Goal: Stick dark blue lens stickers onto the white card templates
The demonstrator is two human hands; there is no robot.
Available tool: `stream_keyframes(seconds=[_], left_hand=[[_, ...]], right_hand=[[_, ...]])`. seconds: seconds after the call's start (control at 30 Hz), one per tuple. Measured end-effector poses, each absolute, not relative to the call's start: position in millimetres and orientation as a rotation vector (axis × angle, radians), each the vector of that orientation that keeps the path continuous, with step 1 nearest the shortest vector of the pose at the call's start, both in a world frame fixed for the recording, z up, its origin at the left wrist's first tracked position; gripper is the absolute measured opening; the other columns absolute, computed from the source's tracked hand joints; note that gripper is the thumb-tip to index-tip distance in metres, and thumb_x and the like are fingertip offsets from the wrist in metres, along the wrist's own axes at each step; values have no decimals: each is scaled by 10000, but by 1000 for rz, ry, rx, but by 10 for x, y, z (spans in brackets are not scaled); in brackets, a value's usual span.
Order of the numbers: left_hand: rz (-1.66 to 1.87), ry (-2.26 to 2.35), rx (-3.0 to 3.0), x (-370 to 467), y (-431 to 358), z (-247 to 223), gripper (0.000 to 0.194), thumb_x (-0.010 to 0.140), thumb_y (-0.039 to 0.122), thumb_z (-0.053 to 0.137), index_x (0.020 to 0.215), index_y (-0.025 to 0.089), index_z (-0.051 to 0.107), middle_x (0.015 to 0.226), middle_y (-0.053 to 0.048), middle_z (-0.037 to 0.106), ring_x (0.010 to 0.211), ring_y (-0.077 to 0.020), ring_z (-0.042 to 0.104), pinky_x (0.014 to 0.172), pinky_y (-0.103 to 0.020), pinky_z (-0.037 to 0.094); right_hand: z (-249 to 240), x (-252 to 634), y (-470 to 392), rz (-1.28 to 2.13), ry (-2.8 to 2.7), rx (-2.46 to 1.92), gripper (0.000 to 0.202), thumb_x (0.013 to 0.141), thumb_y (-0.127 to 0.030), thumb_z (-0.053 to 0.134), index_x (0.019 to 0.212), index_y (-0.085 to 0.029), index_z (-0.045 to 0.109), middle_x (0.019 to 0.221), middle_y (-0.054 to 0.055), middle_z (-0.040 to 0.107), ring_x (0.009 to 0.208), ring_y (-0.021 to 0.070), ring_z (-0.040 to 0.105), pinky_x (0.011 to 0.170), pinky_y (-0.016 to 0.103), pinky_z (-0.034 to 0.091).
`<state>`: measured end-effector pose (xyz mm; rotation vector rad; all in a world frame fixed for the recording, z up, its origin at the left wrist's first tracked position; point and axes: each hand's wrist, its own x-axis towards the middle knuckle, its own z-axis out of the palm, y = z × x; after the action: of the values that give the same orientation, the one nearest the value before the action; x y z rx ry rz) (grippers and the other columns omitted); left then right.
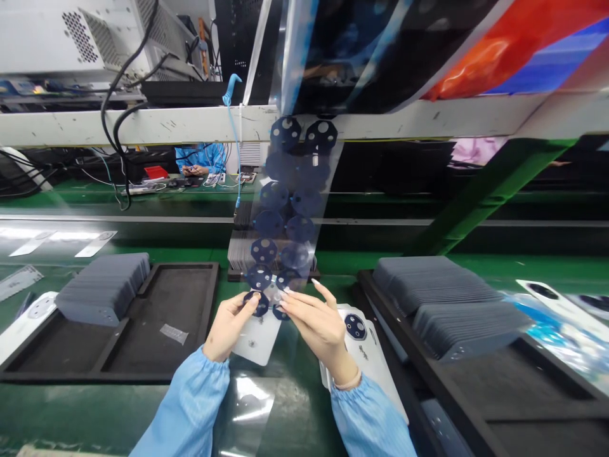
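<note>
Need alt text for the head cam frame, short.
Two hands, left hand and right hand, hold up a clear film strip carrying two columns of dark round camera-lens discs. Below lies a white phone back cover; black trays of stacked grey parts flank the green bench.

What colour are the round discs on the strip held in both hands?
Dark navy blue discs with small pale holes, clearest in the head view.

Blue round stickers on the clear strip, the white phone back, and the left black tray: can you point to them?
Blue round stickers [263, 250], head view: middle of one disc on the hanging strip.
White phone back [371, 355], head view: bare white below its camera ring.
Left black tray [181, 295], head view: empty compartment floor.
</note>
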<state>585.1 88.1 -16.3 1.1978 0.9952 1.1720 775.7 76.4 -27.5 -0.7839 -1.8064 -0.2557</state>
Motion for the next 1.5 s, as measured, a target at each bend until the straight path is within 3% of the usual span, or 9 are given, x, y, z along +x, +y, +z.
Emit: stream_keyframes(seconds=[0.13,0.37,0.47,0.6,0.7,0.77,0.9,1.03,1.5], left_hand=[[1237,1187,1236,5851,980,-264,354,799,482,672,881,147,753,869,-57,744,864,-208,650,781,-264,482],[1588,1575,1503,5703,1111,-415,264,842,360,618,973,157,723,1000,-86,711,983,-238,644,901,-319,469],[2048,1754,1557,5596,1107,-371,288,865,267,585,1115,154,669,1152,-122,651,1136,-249,583,1016,-359,413],[2373,1787,1494,5565,1020,-278,203,871,230,590,1036,154,682,1088,-113,649,1120,-254,598,993,-361,447],[2168,1510,1456,5702,901,-284,221,854,261,632,1059,178,643,1086,-92,657,1032,-235,645,896,-326,511],[1932,1332,1418,5838,807,-316,386,826,289,677,1181,191,563,1063,-84,674,904,-208,684,787,-294,546],[1473,1109,1337,6062,652,-379,610,841,329,672,1361,211,376,992,-69,702,783,-179,700,693,-261,554],[1208,994,1253,6148,612,-443,554,872,377,628,1346,216,391,1102,-99,683,765,-163,700,678,-248,555],[1082,866,1142,6185,586,-536,461,877,389,621,1252,208,423,1111,-125,703,813,-205,709,638,-257,535]], right_hand=[[-341,7689,685,-176,-1870,-782,253,869,-67,639,1022,-263,684,979,25,754,881,194,708,885,425,499],[-371,7651,646,736,-1415,-843,99,775,-258,771,832,-231,694,800,12,668,733,170,653,671,305,559],[-425,7696,693,870,-1192,-823,287,738,-301,795,998,-255,684,788,-13,639,718,151,633,704,299,568],[-471,7727,713,924,-1108,-842,475,762,-338,769,1206,-274,614,874,5,653,745,151,642,731,312,576],[-477,7733,701,899,-1099,-850,210,765,-377,767,904,-231,706,843,27,685,782,185,663,718,322,578],[-472,7735,686,896,-1079,-864,210,759,-409,770,792,-217,691,806,33,696,768,202,669,693,338,578],[-446,7707,624,821,-1074,-966,243,740,-432,778,774,-209,686,755,25,686,714,197,636,651,333,545],[-433,7630,549,681,-1134,-1125,189,742,-382,780,773,-217,695,714,7,659,695,182,589,663,319,505],[-530,7568,545,576,-1122,-1209,143,777,-344,748,782,-211,696,750,27,676,705,193,598,659,333,511]])
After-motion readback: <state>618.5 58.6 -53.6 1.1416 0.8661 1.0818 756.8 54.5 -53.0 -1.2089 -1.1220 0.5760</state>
